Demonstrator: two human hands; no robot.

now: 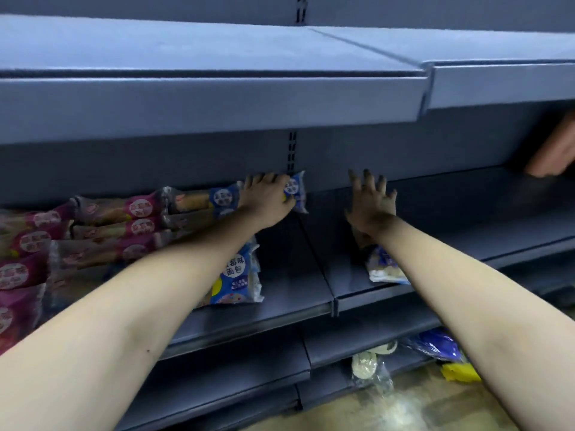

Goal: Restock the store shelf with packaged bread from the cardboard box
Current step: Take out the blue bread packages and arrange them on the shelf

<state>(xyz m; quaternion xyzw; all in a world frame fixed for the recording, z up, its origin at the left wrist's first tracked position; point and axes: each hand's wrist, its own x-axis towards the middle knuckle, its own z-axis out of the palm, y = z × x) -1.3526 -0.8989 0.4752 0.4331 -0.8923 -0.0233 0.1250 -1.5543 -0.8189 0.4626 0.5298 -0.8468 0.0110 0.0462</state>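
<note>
Both my arms reach deep into the grey middle shelf (280, 293). My left hand (267, 200) is closed around a blue bread package (294, 191) at the back of the shelf, at the right end of the bread rows. My right hand (371, 203) hovers with fingers spread over the bare shelf, holding nothing. A second blue bread package (238, 275) lies near the front, partly under my left forearm. Another blue-and-white bread package (384, 265) lies under my right forearm. Several purple bread packages (124, 225) fill the shelf's left side. The cardboard box is out of view.
An upper shelf (217, 101) overhangs close above my hands. Another person's hand (557, 150) reaches in at the far right edge. Below, a lower shelf (236, 362) juts out, and loose blue, yellow and clear packets (441, 346) lie near the floor.
</note>
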